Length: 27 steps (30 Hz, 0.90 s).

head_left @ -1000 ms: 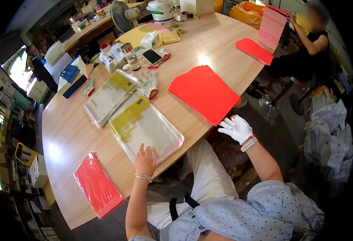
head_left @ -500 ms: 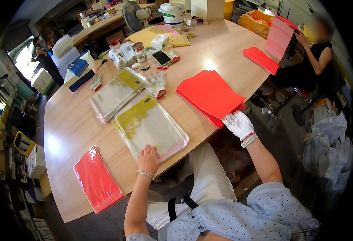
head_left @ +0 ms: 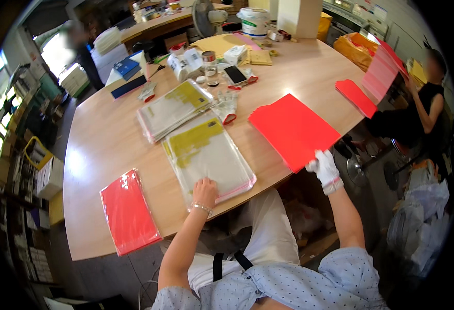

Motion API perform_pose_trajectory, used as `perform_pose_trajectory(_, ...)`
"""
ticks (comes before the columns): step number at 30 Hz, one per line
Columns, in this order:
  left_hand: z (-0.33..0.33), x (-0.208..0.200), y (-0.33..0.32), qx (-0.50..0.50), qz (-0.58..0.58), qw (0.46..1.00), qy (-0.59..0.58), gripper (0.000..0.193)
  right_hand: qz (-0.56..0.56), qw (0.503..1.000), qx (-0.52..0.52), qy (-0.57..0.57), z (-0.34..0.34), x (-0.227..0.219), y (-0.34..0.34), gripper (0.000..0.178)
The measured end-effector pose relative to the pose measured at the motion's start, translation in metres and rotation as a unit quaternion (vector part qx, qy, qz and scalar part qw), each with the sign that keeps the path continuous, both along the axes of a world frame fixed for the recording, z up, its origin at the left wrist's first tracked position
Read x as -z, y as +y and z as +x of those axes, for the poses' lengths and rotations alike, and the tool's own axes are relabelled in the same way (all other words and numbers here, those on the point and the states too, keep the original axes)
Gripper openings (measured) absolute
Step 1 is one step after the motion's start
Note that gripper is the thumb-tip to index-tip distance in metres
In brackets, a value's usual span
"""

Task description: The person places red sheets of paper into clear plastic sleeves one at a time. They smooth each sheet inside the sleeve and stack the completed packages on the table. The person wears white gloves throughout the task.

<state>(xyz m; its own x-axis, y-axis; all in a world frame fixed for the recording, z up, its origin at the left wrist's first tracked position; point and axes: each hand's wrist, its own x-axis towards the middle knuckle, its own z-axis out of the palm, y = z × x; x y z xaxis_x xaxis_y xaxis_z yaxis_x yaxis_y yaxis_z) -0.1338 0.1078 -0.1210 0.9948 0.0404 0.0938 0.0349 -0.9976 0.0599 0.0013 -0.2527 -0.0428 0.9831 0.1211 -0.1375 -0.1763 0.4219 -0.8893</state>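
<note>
My right hand [head_left: 324, 168], in a white knit glove, pinches the near corner of the red sheets [head_left: 294, 132] at the table's right edge. The thumb side sits over the corner; how many sheets it grips is hidden. Bare, with a bracelet at the wrist, my left hand [head_left: 205, 192] lies fingers down on the near edge of a stack of clear plastic bags [head_left: 221, 163] with yellow-green print. Behind it a second stack of such bags [head_left: 172, 111] overlaps slightly. To the left lies a red pack in clear film [head_left: 130, 214].
Loose gloves [head_left: 226, 107], a phone [head_left: 235, 75], a glass jar [head_left: 210, 70] and a white bucket [head_left: 254, 23] stand farther back on the wooden table [head_left: 90, 206]. At right a seated person [head_left: 427, 103] holds red sheets beside another red stack [head_left: 355, 98]. Plastic-wrapped bundles [head_left: 418, 222] fill the right side.
The view has shifted, so the table things sit farther right. My right hand has moved up onto the red sheets' corner, and the top sheet has turned slightly. The left hand stays on the bags.
</note>
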Motion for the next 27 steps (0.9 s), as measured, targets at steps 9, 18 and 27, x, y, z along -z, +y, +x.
perform_pose_trajectory(9,0.02,0.021,0.04,0.027,-0.176,0.98,-0.086,0.016,-0.01,0.973,-0.167,0.159,-0.169,-0.012,0.004,0.03)
perform_pose_trajectory(18,-0.03,-0.047,0.03,-0.287,-0.308,0.906,-0.043,0.022,0.188,0.935,-0.137,0.268,-0.196,0.014,0.012,0.013)
perform_pose_trajectory(27,-0.035,-0.016,0.036,-0.155,-0.72,0.676,0.024,0.033,0.078,0.976,-0.124,0.16,-0.208,0.013,0.013,0.012)
